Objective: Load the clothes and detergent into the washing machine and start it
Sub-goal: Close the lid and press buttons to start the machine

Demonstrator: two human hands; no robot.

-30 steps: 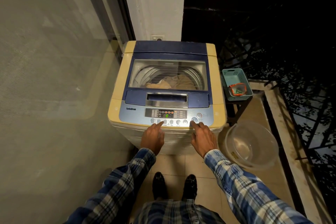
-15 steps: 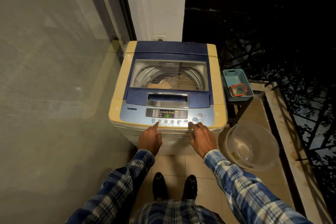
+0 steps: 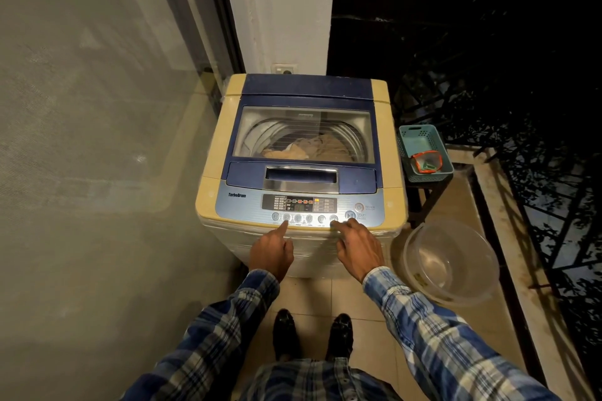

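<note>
L hand (image 3: 272,254) pokes 1 index finger at a panel btn, rest tucked, gripping nothing; washing machine (image 3: 211,153) lid's down w/ clothes (image 3: 306,150) in the drum, detergent can't tell; R hand (image 3: 360,251) fingers loose, empty, by start/pause btn (image 3: 350,215), so prob only starting's left

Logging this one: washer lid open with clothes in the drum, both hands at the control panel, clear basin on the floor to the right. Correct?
Not quite. The lid is shut; the head view shows the clothes through its clear window. The rest stands: left hand and right hand at the control panel, clear basin on the floor to the right.
</note>
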